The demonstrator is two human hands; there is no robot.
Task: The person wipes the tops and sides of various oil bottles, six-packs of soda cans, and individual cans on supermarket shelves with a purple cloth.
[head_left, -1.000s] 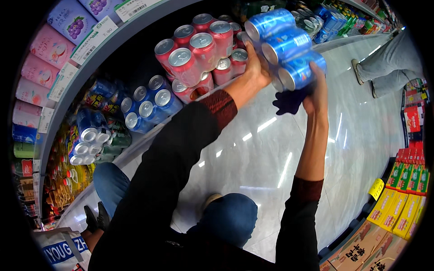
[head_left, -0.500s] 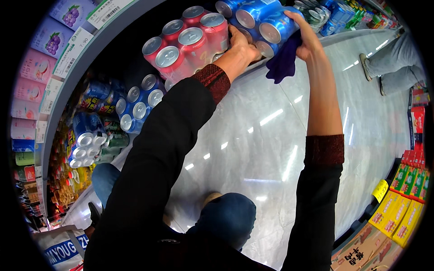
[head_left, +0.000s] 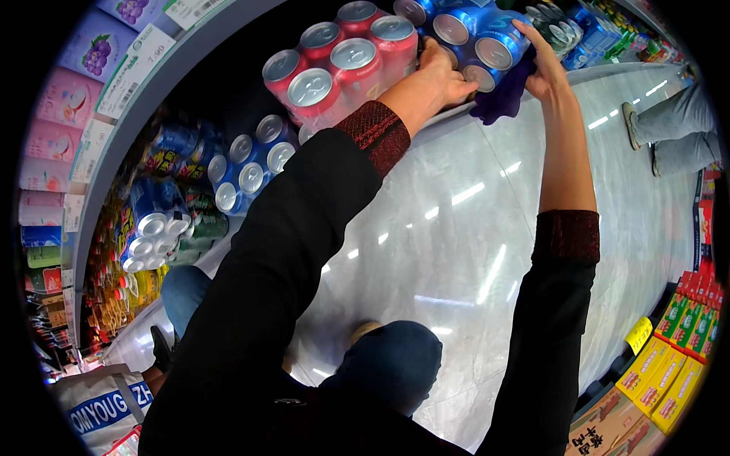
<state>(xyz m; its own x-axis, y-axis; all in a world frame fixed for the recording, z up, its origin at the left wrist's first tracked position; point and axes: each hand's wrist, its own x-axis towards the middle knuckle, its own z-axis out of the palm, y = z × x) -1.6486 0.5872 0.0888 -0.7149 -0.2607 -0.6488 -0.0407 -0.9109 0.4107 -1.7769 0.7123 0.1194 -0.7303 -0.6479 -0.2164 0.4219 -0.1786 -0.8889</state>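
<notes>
A wrapped pack of blue cans (head_left: 494,52) stands at the top of the view, between my hands. My right hand (head_left: 547,72) is closed on its right side, the fingers over the upper edge. A dark purple cloth (head_left: 500,102) hangs between that palm and the pack. At the pack's left side is my left hand (head_left: 433,85); its fingers reach into the gap beside the pink cans, fingertips partly hidden, and its thumb lies by the lowest blue can. Directly left stands a shrink-wrapped pack of pink-red cans (head_left: 353,64), silver tops up.
More blue cans (head_left: 251,176) and bottles stand on the low shelf at left, under a curved shelf edge (head_left: 163,57) with price tags. Another person's legs (head_left: 673,125) are at upper right. Yellow boxes (head_left: 654,372) line the right side. A printed bag (head_left: 103,406) is at lower left.
The whole view has shifted, so the shelf and cans sit farther right. My left thumb has extended toward the lowest blue can. My right hand keeps its hold on the blue pack.
</notes>
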